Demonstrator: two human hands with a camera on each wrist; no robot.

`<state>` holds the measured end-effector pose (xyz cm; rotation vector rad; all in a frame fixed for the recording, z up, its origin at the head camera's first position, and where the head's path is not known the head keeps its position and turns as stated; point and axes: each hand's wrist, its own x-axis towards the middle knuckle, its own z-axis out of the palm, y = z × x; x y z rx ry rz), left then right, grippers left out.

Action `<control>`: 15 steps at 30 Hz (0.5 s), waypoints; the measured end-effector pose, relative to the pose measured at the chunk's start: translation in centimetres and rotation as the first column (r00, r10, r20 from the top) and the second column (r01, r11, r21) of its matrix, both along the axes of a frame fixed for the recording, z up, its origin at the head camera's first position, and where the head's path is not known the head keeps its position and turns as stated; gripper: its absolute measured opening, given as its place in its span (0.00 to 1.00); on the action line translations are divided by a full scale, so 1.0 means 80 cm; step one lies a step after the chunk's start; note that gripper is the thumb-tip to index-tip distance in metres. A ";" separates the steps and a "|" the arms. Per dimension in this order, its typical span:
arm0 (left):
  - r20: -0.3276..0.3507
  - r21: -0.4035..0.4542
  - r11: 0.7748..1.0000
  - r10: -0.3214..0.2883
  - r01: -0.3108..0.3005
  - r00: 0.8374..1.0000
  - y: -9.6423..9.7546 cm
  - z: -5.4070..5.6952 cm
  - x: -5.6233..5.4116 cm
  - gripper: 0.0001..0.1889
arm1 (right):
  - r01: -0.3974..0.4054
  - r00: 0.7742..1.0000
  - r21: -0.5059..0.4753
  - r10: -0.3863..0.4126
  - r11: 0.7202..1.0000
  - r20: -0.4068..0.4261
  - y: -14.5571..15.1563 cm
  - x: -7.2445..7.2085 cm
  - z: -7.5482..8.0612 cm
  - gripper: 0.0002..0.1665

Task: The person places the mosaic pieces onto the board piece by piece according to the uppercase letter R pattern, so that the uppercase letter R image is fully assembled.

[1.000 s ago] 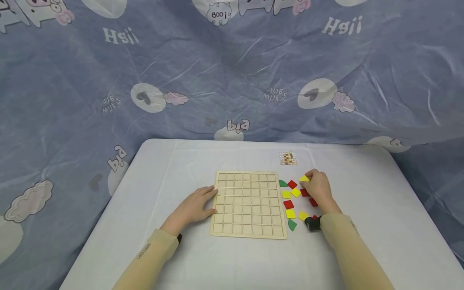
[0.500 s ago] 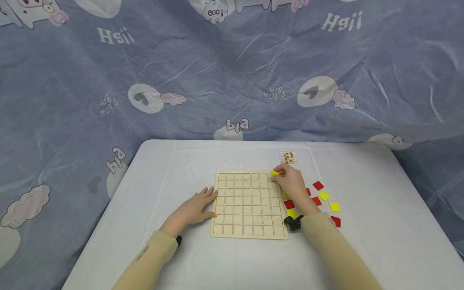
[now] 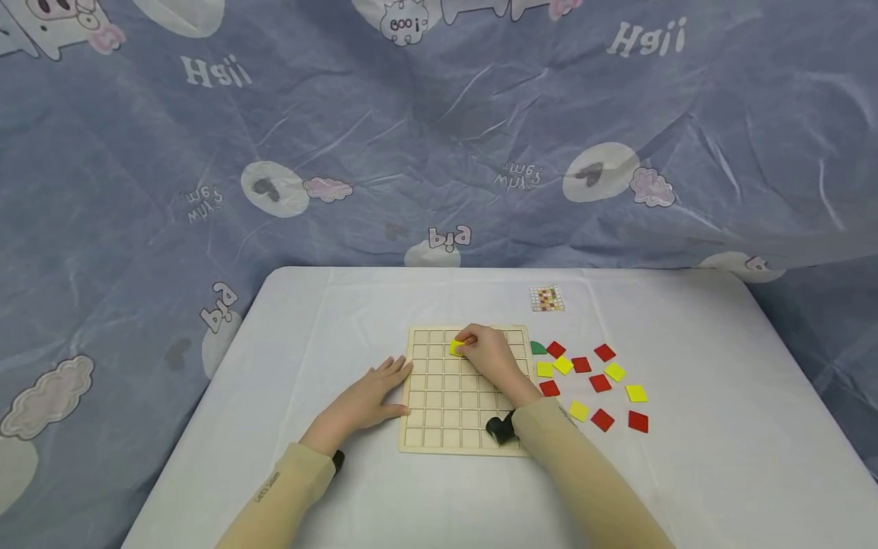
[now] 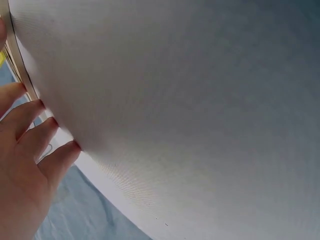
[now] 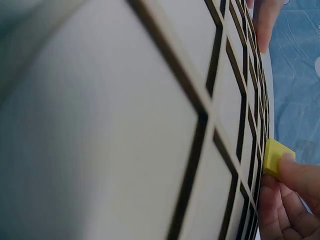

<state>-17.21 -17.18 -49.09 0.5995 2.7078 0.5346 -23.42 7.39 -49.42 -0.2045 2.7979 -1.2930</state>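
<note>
A wooden grid board (image 3: 432, 415) lies on the white table. Over its far part, my right hand (image 3: 490, 354) pinches a yellow square tile (image 3: 456, 348) between thumb and fingers. In the right wrist view the yellow tile (image 5: 276, 158) is tilted at the grid's ridges, with the thumb on its face. At the board's left edge rests my left hand (image 3: 366, 396), fingers spread and fingertips touching the rim. The left wrist view has the left hand (image 4: 30, 150) with its fingertips along the board's edge.
Right of the board lie several loose red tiles (image 3: 600, 383), several yellow tiles (image 3: 636, 393) and a green quarter-round piece (image 3: 538, 348). A small printed pattern card (image 3: 546, 298) lies beyond the board. A patterned blue cloth (image 3: 411, 152) hangs behind the table.
The right hand has carried the yellow tile leftward from the loose pieces, past the board's far right corner, to a cell in its far part. The left hand has stayed at the edge.
</note>
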 end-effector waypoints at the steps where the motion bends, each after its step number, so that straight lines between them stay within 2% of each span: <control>1: 0.001 0.004 1.000 0.000 0.000 1.000 0.000 0.000 0.000 0.43 | -0.005 1.000 0.008 0.005 1.000 -0.005 -0.001 0.000 -0.001 0.08; 5: -0.001 0.001 1.000 0.001 -0.001 1.000 0.002 -0.001 0.000 0.43 | -0.021 0.999 0.032 0.022 0.999 -0.023 -0.005 -0.002 0.001 0.08; 11: 0.006 -0.007 1.000 0.002 -0.002 1.000 0.001 0.000 0.001 0.43 | -0.072 0.996 0.124 0.077 0.990 -0.040 -0.010 -0.003 0.002 0.09; 15: 0.008 0.003 1.000 -0.001 0.001 1.000 0.000 0.000 0.002 0.43 | -0.069 0.996 0.155 0.076 0.985 -0.036 -0.016 0.001 0.004 0.11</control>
